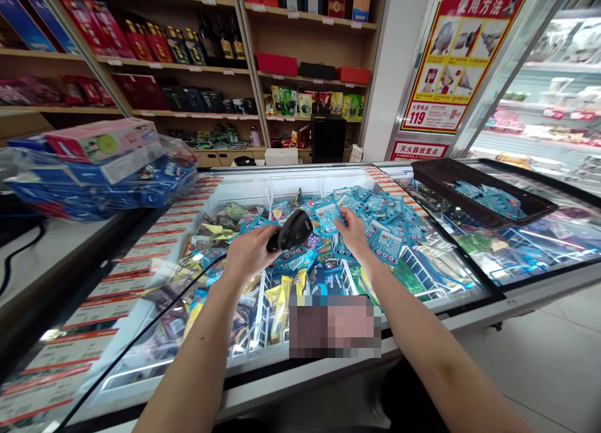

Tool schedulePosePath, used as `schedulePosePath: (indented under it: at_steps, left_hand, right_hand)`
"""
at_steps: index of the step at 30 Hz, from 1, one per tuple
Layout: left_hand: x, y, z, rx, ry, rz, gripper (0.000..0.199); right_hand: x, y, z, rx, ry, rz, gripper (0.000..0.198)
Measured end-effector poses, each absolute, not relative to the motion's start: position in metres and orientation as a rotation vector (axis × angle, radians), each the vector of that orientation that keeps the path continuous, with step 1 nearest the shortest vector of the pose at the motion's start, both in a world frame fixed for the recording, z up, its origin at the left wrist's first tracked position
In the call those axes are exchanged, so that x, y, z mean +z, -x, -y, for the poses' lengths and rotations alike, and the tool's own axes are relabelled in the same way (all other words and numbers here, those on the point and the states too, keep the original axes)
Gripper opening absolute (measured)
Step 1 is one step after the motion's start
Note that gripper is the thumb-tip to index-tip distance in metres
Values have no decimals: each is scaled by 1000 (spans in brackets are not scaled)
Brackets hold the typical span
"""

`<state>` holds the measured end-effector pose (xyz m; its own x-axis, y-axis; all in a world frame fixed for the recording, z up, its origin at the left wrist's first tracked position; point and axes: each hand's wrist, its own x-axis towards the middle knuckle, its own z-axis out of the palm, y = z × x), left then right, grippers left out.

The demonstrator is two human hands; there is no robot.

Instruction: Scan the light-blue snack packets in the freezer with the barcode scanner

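My left hand is closed around the handle of a black barcode scanner, whose cord trails down to the lower left. The scanner's head points toward a small blue packet with a white barcode label. That packet is pinched at its right edge by my right hand. Beneath and beside my right hand, many similar blue packets lie spread in a loose pile on the glass top of a chest freezer. Through the glass, colourful wrapped goods show in white wire baskets.
A dark brown plastic basket with more blue packets stands on the freezer at the right. Plastic-wrapped blue boxes are stacked at the left. Behind rise shelves of bottles and boxes. A pixelated patch covers part of the freezer's front edge.
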<state>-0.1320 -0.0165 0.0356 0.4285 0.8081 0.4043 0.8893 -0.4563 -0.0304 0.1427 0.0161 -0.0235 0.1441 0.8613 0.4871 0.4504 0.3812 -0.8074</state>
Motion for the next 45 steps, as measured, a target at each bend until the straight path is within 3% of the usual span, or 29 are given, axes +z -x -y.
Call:
schedulePosePath:
  at_steps: [13,16,26,36,45]
  left_hand:
    - [35,130,16,-420,2498,1410,34]
    - [35,132,16,-448,2457,1410,34]
    - [36,154,16,-534,2321,1526,36]
    - [34,179,15,-568,2247,1619,40]
    - [35,182,15,-532,2225,1653,40]
  right_hand:
    - [-21,-139,-11,458,1218,1476,44]
    - [-16,-148,-8,354,1299,1422,51]
    - [-16,-196,-11,-34,1597,1188,42]
    - [-19,-183,-4,-301,1710,1446,42]
    - [-9,-133,1,-11,1430,2018,43]
